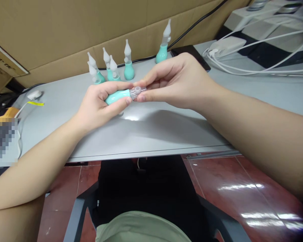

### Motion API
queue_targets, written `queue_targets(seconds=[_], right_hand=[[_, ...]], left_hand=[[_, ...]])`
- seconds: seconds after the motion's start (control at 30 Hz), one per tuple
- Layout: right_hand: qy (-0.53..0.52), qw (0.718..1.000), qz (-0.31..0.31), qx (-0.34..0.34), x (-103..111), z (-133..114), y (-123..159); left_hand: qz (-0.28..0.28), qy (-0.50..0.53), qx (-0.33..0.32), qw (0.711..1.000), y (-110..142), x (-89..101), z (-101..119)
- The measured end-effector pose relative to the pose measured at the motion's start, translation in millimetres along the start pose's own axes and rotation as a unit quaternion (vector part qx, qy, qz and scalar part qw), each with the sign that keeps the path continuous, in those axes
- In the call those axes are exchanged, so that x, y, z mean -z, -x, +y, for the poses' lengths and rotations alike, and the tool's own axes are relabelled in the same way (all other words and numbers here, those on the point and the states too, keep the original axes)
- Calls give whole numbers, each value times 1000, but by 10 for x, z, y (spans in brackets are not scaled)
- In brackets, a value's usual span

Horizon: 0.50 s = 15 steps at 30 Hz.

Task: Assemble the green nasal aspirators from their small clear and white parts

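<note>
Over the grey desk, both hands meet on one nasal aspirator, held almost level. My left hand (97,104) is closed around its teal rubber bulb (117,96), thumb and forefinger reaching toward the bulb's neck. The clear plastic tube (135,92) joins the bulb and has a round opening on its side. My right hand (171,82) pinches the tube's far end between thumb and fingers; that end is partly hidden, and no white tip shows there. Behind my hands stand several aspirators with white tips, among them one aspirator (128,69) in the middle and another (162,52) farther right.
A dark phone-like slab (192,55) lies behind my right hand. White cables and a white adapter (228,45) sit at the right. Brown cardboard (91,27) walls the back. A white plug-like piece (34,94) lies at the left. The desk's front edge (151,154) is near my lap.
</note>
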State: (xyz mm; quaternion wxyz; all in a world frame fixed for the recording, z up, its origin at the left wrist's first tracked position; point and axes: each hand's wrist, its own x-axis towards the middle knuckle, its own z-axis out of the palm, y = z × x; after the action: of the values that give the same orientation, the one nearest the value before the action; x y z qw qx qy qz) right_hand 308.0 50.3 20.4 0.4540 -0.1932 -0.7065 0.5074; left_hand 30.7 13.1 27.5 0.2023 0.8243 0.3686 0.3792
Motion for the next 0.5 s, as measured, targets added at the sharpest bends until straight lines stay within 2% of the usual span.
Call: queue_targets(seconds=[0.13,0.5], right_hand=[[6,1000,6,4,-31,2,21],[-2,1000,-1,24,-27,84,-47]], left_hand=[[1,10,-23,1000,-3,-3,-3],[19,0,7,1000,-19,-44,-16]])
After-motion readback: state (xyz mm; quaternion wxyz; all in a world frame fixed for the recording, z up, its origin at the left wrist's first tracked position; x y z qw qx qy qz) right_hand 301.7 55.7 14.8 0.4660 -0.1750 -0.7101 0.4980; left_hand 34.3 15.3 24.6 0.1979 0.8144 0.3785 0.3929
